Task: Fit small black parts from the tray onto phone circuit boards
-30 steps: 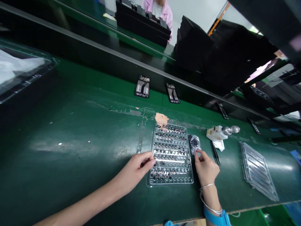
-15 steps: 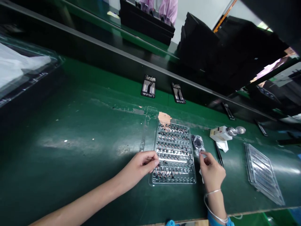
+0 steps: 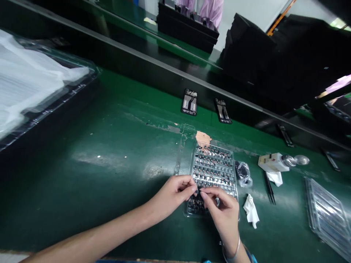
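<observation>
A clear plastic tray with rows of many small dark electronic parts lies on the green bench. Over its lower left part, my left hand has thumb and forefinger pinched together. My right hand also pinches, its fingertips almost meeting the left ones above the tray. Something small and dark shows between the two sets of fingertips, too small to name. Both hands hide part of the lower rows. Just right of the tray sits a small clear bag with dark contents.
Right of the tray are a crumpled white cloth, black tweezers, a white bottle with a metal top and stacked clear trays. Phone frames stand along the back ledge. A large tray with white sheeting is at left.
My right hand has moved left from beside the clear bag to meet my left hand over the tray, uncovering the white cloth. The whole view has shifted slightly.
</observation>
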A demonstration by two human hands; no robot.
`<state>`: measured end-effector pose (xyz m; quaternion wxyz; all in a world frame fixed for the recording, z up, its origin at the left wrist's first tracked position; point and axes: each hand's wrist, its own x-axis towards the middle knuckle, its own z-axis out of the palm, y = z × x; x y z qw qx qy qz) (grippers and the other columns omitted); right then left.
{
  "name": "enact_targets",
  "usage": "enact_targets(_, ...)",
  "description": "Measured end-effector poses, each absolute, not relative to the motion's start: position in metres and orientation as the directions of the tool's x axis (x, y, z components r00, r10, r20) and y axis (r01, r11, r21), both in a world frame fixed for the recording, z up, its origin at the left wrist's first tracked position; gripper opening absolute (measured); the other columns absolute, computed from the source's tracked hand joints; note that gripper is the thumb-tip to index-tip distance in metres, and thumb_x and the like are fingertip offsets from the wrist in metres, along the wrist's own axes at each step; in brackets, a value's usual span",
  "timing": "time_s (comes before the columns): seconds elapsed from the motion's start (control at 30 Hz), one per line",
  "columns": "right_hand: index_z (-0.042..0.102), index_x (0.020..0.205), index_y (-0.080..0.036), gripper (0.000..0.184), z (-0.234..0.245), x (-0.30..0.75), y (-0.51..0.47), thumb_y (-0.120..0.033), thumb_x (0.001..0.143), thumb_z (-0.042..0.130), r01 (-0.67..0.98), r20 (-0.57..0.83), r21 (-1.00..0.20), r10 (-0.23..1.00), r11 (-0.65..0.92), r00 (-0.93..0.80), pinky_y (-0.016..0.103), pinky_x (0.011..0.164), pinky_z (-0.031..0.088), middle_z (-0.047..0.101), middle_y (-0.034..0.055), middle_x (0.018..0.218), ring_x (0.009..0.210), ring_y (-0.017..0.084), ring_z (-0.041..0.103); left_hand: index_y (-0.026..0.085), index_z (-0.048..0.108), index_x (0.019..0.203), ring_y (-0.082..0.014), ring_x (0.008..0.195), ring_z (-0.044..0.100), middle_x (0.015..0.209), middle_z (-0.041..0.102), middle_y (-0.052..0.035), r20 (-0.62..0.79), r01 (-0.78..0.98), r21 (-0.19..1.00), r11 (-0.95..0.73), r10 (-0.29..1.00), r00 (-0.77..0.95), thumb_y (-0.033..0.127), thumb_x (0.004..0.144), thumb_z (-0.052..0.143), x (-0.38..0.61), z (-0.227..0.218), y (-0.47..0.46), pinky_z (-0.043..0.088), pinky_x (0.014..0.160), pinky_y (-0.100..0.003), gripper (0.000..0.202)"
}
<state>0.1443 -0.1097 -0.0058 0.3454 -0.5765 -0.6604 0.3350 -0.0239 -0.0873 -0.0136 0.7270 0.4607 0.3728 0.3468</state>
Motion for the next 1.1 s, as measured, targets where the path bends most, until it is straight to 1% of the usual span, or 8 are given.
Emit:
enact_targets(0.17, 0.067, 0.078, -0.020, 0.007, -0.010, 0.145, -0.113, -0.017, 0.075, 0.061, 0.524, 0.111, -0.838, 0.988, 0.151, -0.107, 0.025, 0.048, 0.038, 0.056, -0.0013, 0.056, 0.049, 0.012, 0.049, 0.015, 0.046, 0.063, -0.0076, 0.051, 0.032, 0.055, 0.038, 0.0059, -0.226, -0.157, 0.931, 0.330, 0.856, 0.465, 0.028, 0.081, 0.048, -0.024, -0.010, -0.086, 0.025, 0.048, -0.020, 0.022)
enact_targets(0.33, 0.067, 0.079, -0.022, 0.013, -0.010, 0.142, -0.115, -0.012, 0.073, 0.063, 0.534, 0.209, -0.811, 0.971, 0.240, -0.120, 0.026, 0.051, 0.038, 0.059, -0.0006, 0.061, 0.051, 0.012, 0.047, 0.014, 0.047, 0.064, -0.0072, 0.051, 0.033, 0.055, 0.038, 0.0060, -0.215, -0.154, 0.935, 0.321, 0.855, 0.472, 0.027, 0.081, 0.047, -0.024, -0.011, -0.087, 0.025, 0.049, -0.020, 0.021)
enact_targets(0.6, 0.068, 0.079, -0.022, 0.010, -0.010, 0.142, -0.115, -0.015, 0.073, 0.063, 0.569, 0.197, -0.792, 0.974, 0.223, -0.108, 0.027, 0.053, 0.039, 0.062, 0.0006, 0.063, 0.053, 0.013, 0.048, 0.014, 0.046, 0.063, -0.0072, 0.051, 0.034, 0.055, 0.039, 0.0057, -0.205, -0.151, 0.942, 0.300, 0.870, 0.448, 0.025, 0.082, 0.046, -0.023, -0.015, -0.085, 0.027, 0.049, -0.019, 0.021)
enact_targets(0.67, 0.068, 0.079, -0.022, 0.009, -0.011, 0.142, -0.115, -0.017, 0.074, 0.063, 0.548, 0.149, -0.817, 0.984, 0.178, -0.097, 0.028, 0.054, 0.040, 0.062, 0.0011, 0.065, 0.054, 0.013, 0.049, 0.014, 0.046, 0.064, -0.0074, 0.052, 0.035, 0.056, 0.039, 0.0057, -0.194, -0.144, 0.948, 0.283, 0.875, 0.443, 0.024, 0.082, 0.046, -0.023, -0.015, -0.085, 0.027, 0.050, -0.019, 0.020)
enact_targets(0.73, 0.068, 0.079, -0.021, 0.007, -0.012, 0.142, -0.113, -0.020, 0.074, 0.063, 0.498, 0.054, -0.863, 0.996, 0.085, -0.076, 0.027, 0.053, 0.041, 0.061, 0.0013, 0.064, 0.055, 0.014, 0.051, 0.014, 0.047, 0.064, -0.0076, 0.053, 0.035, 0.056, 0.039, 0.0056, -0.185, -0.119, 0.958, 0.260, 0.880, 0.437, 0.023, 0.082, 0.046, -0.023, -0.016, -0.086, 0.028, 0.051, -0.019, 0.019)
enact_targets(0.87, 0.065, 0.078, -0.019, 0.007, -0.013, 0.142, -0.109, -0.024, 0.073, 0.064, 0.339, -0.131, -0.935, 0.990, -0.103, -0.061, 0.023, 0.048, 0.040, 0.057, -0.0013, 0.057, 0.051, 0.012, 0.051, 0.015, 0.050, 0.067, -0.0080, 0.054, 0.038, 0.058, 0.043, 0.0050, -0.173, -0.003, 0.981, 0.192, 0.890, 0.422, 0.021, 0.082, 0.046, -0.023, -0.014, -0.090, 0.028, 0.051, -0.019, 0.016)
enact_targets(1.0, 0.062, 0.080, -0.018, 0.009, -0.012, 0.143, -0.106, -0.023, 0.073, 0.065, 0.176, -0.214, -0.965, 0.970, -0.192, -0.116, 0.022, 0.051, 0.039, 0.056, -0.0033, 0.057, 0.052, 0.010, 0.051, 0.014, 0.054, 0.069, -0.0076, 0.053, 0.038, 0.059, 0.046, 0.0044, -0.149, 0.068, 0.989, 0.132, 0.895, 0.421, 0.020, 0.083, 0.046, -0.023, -0.012, -0.091, 0.028, 0.051, -0.019, 0.017)
enact_targets(1.1, 0.060, 0.081, -0.018, 0.009, -0.011, 0.144, -0.105, -0.024, 0.075, 0.063, 0.116, -0.245, -0.967, 0.958, -0.229, -0.152, 0.021, 0.053, 0.038, 0.055, -0.0040, 0.057, 0.052, 0.009, 0.051, 0.014, 0.054, 0.068, -0.0080, 0.055, 0.039, 0.059, 0.046, 0.0039, -0.145, -0.007, 0.986, 0.165, 0.884, 0.445, 0.021, 0.083, 0.046, -0.024, -0.012, -0.089, 0.030, 0.052, -0.019, 0.019)
